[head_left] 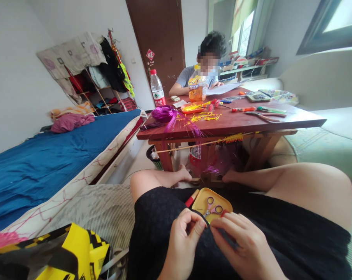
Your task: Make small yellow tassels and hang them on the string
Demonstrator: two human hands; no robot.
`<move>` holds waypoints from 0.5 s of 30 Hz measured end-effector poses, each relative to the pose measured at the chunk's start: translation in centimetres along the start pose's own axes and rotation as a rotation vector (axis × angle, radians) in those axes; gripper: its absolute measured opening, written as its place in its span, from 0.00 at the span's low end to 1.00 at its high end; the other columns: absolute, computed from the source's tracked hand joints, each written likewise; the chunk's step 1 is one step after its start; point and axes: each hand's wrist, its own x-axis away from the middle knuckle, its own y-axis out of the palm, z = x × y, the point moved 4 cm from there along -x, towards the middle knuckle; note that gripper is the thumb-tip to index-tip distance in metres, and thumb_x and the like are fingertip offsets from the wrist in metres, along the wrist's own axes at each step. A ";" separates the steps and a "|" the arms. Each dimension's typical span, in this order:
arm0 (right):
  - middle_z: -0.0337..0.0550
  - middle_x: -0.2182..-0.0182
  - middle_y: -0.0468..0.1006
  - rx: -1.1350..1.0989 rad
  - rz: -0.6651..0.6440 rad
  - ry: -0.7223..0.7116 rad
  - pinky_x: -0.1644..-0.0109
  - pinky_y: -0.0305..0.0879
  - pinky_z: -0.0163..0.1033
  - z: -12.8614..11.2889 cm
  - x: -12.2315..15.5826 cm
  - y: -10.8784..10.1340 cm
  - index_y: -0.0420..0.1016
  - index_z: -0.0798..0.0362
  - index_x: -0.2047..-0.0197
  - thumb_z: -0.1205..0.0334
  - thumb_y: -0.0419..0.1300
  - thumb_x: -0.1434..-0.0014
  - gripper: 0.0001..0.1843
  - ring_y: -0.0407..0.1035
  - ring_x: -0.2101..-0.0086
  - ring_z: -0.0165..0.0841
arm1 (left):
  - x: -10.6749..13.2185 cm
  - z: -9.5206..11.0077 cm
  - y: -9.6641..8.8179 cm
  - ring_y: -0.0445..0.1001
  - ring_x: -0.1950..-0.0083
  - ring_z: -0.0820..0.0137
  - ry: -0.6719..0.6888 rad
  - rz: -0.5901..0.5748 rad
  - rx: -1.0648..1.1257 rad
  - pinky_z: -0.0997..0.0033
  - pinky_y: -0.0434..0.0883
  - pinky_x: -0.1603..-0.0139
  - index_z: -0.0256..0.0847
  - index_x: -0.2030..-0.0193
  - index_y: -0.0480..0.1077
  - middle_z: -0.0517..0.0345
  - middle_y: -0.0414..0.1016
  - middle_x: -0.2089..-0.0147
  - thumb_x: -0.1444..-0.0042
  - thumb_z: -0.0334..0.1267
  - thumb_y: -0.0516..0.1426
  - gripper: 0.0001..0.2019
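Lower centre: left hand point(185, 235) and right hand point(242, 237) are pinched close together, on what can't be told; pink-handled metal scissors point(213, 210) are kept in yellow rounded tray point(201, 199), presumably for reach.

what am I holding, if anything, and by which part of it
Cannot tell: your left hand and right hand look pinched, but anything in them is too small to identify.

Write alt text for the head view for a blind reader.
A seated person's left hand and right hand nearly meet above their lap, any held item too small to identify. Just beyond lies a yellow tray with pink-handled scissors. Farther back, a table bears purple strands and pliers, with another person behind it.
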 end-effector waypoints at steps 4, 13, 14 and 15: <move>0.39 0.76 0.74 -0.034 -0.036 0.042 0.70 0.64 0.35 0.1 0.2 0.3 0.69 0.50 0.70 0.66 0.51 0.42 0.08 0.69 0.75 0.31 | 0.0 -0.2 0.1 0.60 0.70 0.71 -0.010 -0.022 0.007 0.73 0.59 0.67 0.37 0.74 0.65 0.60 0.61 0.73 0.46 0.47 0.53 0.15; 0.39 0.75 0.75 -0.053 -0.089 0.072 0.70 0.65 0.34 0.2 0.2 0.6 0.69 0.50 0.69 0.66 0.51 0.42 0.08 0.70 0.75 0.31 | 0.0 0.0 0.4 0.60 0.71 0.72 -0.013 -0.041 0.024 0.73 0.59 0.68 0.37 0.76 0.65 0.60 0.61 0.74 0.47 0.48 0.53 0.15; 0.39 0.75 0.75 -0.057 -0.095 0.077 0.70 0.65 0.34 0.2 0.2 0.6 0.69 0.50 0.69 0.66 0.50 0.42 0.08 0.70 0.75 0.31 | 0.0 0.0 0.4 0.60 0.71 0.72 -0.013 -0.042 0.024 0.73 0.59 0.68 0.37 0.76 0.64 0.60 0.61 0.74 0.47 0.48 0.53 0.15; 0.39 0.75 0.75 -0.064 -0.102 0.082 0.70 0.65 0.34 0.2 0.1 0.6 0.69 0.50 0.69 0.66 0.50 0.41 0.08 0.70 0.75 0.31 | 0.0 0.0 0.4 0.60 0.71 0.72 -0.011 -0.043 0.024 0.73 0.59 0.68 0.37 0.76 0.64 0.60 0.61 0.74 0.47 0.48 0.53 0.15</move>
